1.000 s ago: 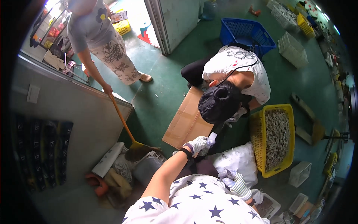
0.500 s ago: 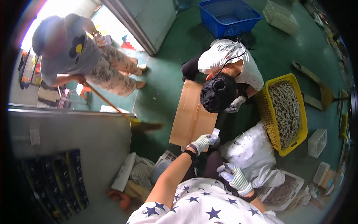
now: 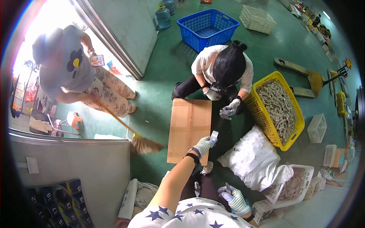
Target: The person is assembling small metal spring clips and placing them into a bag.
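My left hand (image 3: 203, 146), in a striped glove, reaches over the near right part of a flat brown cardboard box (image 3: 189, 129). Its fingers are closed on a small white flat piece (image 3: 215, 134) that sticks up from them. Low in front of my body, my right hand (image 3: 236, 201) wears a similar glove and is closed on a small thin grey piece (image 3: 228, 186), too small to name. Across the box crouches a co-worker (image 3: 224, 68) with gloved hands, one near the far edge of the box and the other beside the yellow basket.
A yellow basket (image 3: 301, 123) holds many small pale pieces. Next to it lie a white sack (image 3: 253, 155) and a white crate (image 3: 308, 178). A blue crate (image 3: 207, 37) stands behind the co-worker. At left, another person (image 3: 76, 72) holds a broom (image 3: 144, 145) by a partition (image 3: 95, 163).
The view has shifted, showing more of the far floor. The co-worker has straightened up from leaning over the box, and both their hands now show. My hands keep their pieces.
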A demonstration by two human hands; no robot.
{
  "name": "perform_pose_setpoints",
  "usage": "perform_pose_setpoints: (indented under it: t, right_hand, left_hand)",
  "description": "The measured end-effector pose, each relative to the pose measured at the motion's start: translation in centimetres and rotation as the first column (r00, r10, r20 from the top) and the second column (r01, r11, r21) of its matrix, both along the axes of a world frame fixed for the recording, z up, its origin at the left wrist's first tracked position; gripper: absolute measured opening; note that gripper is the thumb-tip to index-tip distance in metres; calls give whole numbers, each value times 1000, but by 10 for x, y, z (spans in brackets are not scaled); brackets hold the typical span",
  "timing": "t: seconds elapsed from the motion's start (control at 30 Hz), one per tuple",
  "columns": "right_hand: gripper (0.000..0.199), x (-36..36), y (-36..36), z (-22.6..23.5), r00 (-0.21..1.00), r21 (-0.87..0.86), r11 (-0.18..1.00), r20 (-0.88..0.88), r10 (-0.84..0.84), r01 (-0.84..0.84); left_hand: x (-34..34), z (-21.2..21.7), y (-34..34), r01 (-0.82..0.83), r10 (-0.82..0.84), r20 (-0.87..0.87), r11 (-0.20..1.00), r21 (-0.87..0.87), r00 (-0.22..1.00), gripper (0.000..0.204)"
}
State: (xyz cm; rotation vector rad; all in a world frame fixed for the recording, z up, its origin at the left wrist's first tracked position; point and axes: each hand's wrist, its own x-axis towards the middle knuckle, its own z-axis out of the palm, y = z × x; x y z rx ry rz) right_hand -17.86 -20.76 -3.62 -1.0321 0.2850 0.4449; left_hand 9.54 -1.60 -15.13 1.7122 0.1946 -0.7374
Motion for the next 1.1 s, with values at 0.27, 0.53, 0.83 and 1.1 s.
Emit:
perform_pose_setpoints:
  t: [0.27, 0.53, 0.83, 1.1]
  right_hand:
    - [15, 11, 6, 5, 999, 103, 994, 4, -43, 42]
    - [16, 16, -16, 11, 1000, 4, 1000, -2, -28, 28]
    - [18, -34, -61, 7, 979, -160, 971, -65, -192, 180]
    - [17, -67, -72, -4, 941, -248, 923, -95, -325, 294]
  left_hand:
    - [25, 24, -19, 104, -120, 120, 985, 136, 985, 43]
    - [-17, 23, -40, 133, -134, 83, 991, 20, 987, 39]
    - [-65, 46, -154, 345, -362, 11, 879, -331, 932, 49]
    - [-126, 37, -165, 446, -514, -102, 813, -375, 852, 45]
